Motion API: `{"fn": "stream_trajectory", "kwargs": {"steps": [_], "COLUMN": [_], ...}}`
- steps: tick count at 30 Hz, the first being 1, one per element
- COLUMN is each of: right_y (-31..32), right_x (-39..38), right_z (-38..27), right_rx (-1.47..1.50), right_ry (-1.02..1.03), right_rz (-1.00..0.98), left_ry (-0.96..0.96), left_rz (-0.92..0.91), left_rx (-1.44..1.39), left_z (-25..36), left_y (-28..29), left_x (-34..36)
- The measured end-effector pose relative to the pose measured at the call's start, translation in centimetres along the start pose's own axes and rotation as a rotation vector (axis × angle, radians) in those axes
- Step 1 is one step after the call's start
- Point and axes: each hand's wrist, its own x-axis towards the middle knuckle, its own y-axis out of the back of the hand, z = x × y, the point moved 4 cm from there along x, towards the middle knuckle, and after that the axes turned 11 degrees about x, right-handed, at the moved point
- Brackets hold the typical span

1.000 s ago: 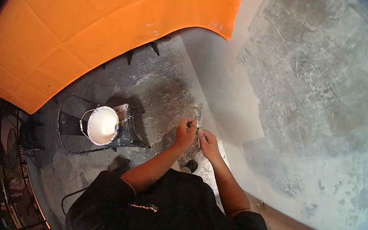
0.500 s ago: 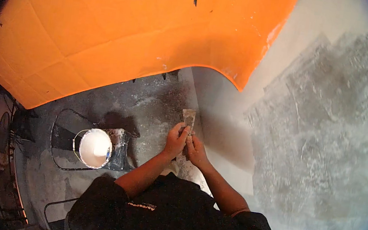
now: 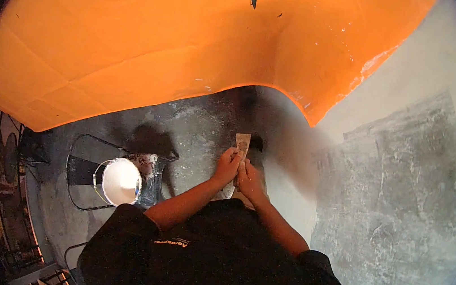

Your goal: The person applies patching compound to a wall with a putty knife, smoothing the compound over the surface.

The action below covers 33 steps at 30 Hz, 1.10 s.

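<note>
Along the left rim of the frame, we have dark clutter (image 3: 5, 195), too dim to sort out. From the upper left, an orange sheet (image 3: 139, 34) spans the top and ends in a point right of centre, with white specks near its right edge. Left of centre, lower half: white bucket (image 3: 117, 171), mouth facing us, wire handle flopped to its left. Black tube frame (image 3: 70, 160) loops around that left side; a dark, white-splattered stand (image 3: 151, 166) shows just right of the bucket. Can't tell if the bucket sits on it. Grey floor (image 3: 198, 133) behind.

Centre: our left hand (image 3: 226, 168), fingers clamped on the scraper (image 3: 242, 143) low on its blade. Scraper is near upright in frame, flat end up, stained brownish. Just right of that, our right hand (image 3: 252, 182), fingers closed around its lower part; the hands are nearly touching. Black shirt (image 3: 218, 272) fills bottom centre. Right side: pale wall (image 3: 419, 69) with a big, streaky darker grey patch (image 3: 400, 181).
</note>
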Motion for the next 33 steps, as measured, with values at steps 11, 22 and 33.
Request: {"fn": "stream_trajectory", "kwargs": {"steps": [11, 22, 33], "right_y": [1.0, 6.5, 8.2], "right_x": [2.2, -6.0, -19.7], "right_z": [8.1, 9.7, 10.7], "right_rx": [-0.132, -0.024, -0.150], "right_ry": [-0.097, 0.137, 0.417], "right_rz": [-0.150, 0.018, 0.260], "left_ry": [0.265, 0.121, 0.031], "left_rz": [0.119, 0.117, 0.151], "left_rx": [-0.078, -0.163, -0.378], "left_z": [-5.9, -5.5, -5.5], "left_y": [-0.3, -7.5, -13.4], "left_x": [-2.1, -8.1, -21.1]}}
